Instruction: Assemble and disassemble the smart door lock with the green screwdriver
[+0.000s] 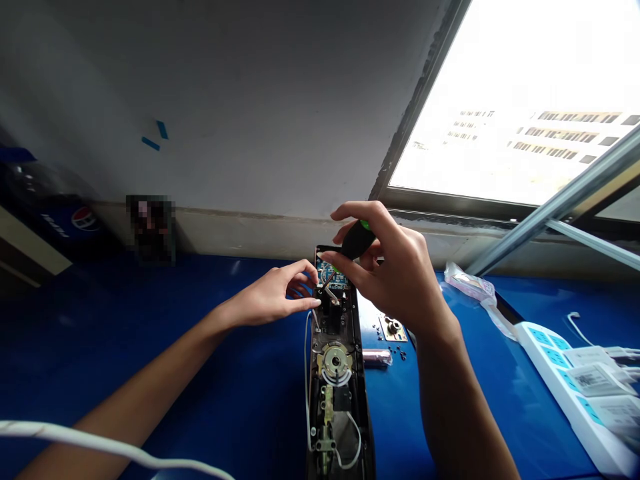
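A long black device housing (361,400) lies open on the blue table, its inner parts facing up. At its far end is a blue circuit board (341,281), and a round metal piece (336,360) sits near the middle. My right hand (400,267) grips a screwdriver (358,240) with a black and green handle. Its shaft slants down to the left over the housing, near the board; the exact contact of the tip is hard to make out. My left hand (273,295) is at the housing's left edge, thumb and forefinger apart, with nothing visible between them.
Right of the housing are a small metal plate with a knob (393,329), several loose screws (400,353) and a pinkish wrapped cylinder (377,359). A white power strip (555,380) with plugs stands at right. A white cable (115,443) crosses the lower left foreground. Wall and window rise behind.
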